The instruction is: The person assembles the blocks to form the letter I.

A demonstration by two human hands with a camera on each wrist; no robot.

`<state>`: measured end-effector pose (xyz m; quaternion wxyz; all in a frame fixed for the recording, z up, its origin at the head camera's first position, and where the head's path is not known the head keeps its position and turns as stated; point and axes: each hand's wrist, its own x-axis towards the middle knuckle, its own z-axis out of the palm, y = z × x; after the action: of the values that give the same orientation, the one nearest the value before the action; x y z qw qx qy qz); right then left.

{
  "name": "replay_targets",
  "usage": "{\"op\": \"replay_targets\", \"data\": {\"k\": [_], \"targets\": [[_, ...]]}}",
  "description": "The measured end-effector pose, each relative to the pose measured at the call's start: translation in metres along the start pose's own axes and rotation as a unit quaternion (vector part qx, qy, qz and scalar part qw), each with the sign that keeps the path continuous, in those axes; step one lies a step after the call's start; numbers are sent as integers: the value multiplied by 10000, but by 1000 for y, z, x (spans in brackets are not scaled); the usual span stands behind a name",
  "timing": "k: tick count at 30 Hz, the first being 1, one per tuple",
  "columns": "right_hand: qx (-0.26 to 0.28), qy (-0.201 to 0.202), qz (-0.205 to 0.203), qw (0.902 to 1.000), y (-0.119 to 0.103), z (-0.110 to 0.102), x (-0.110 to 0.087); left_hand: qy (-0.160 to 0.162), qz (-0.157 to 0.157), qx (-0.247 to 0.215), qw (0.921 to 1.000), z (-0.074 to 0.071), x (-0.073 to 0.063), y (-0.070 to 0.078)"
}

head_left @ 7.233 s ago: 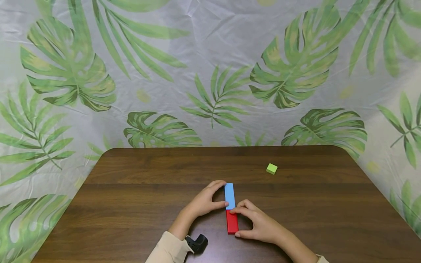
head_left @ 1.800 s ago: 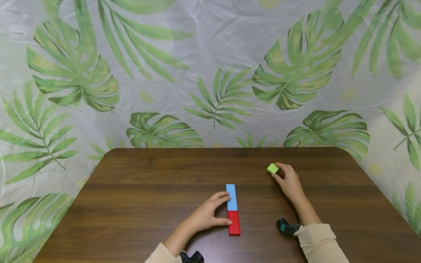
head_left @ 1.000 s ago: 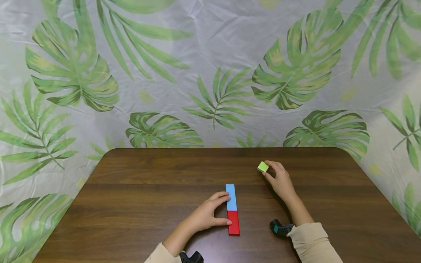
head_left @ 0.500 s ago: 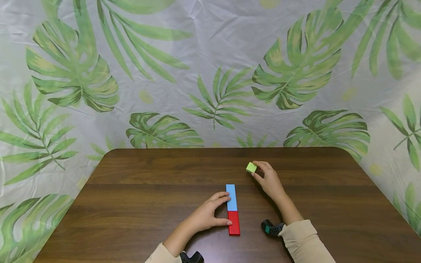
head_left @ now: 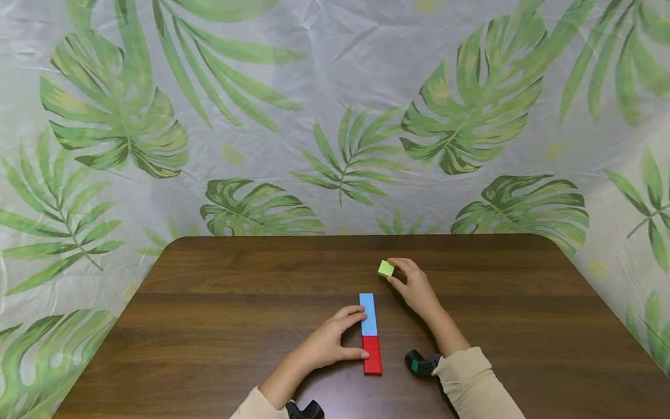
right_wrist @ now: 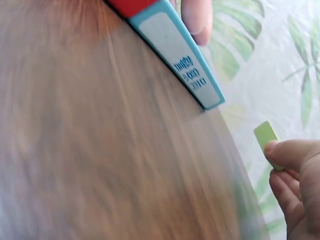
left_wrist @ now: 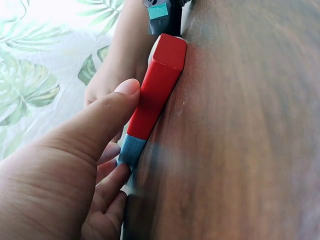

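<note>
A light blue block (head_left: 369,314) and a red block (head_left: 372,356) lie end to end on the table, in one line running away from me. My left hand (head_left: 327,343) rests along their left side, thumb against the red block and fingertips at the blue one. In the right wrist view, a white label with blue characters shows on the blue block's side. Beyond the far end of the row, slightly to its right, my right hand (head_left: 419,289) pinches a small green block (head_left: 385,269) between thumb and fingers. The right wrist view shows this green block (right_wrist: 266,142) tilted.
The dark brown wooden table (head_left: 235,273) has rounded far corners. Behind it hangs a pale cloth (head_left: 356,70) printed with green leaves. Black wrist devices (head_left: 420,364) are strapped on both wrists, below beige sleeves.
My right hand left the red block, took hold of the green block at the back right and carried it left. My left thumb shifted from the blue block to the red one.
</note>
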<state>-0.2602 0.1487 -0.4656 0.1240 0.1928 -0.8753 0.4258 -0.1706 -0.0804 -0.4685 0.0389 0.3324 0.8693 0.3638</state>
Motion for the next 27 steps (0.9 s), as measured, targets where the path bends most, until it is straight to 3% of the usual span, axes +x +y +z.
{"op": "replay_targets", "data": {"k": [27], "targets": [[21, -609, -329, 9976, -8, 23, 4, 42, 92, 39, 9999, 2, 0, -3]]}}
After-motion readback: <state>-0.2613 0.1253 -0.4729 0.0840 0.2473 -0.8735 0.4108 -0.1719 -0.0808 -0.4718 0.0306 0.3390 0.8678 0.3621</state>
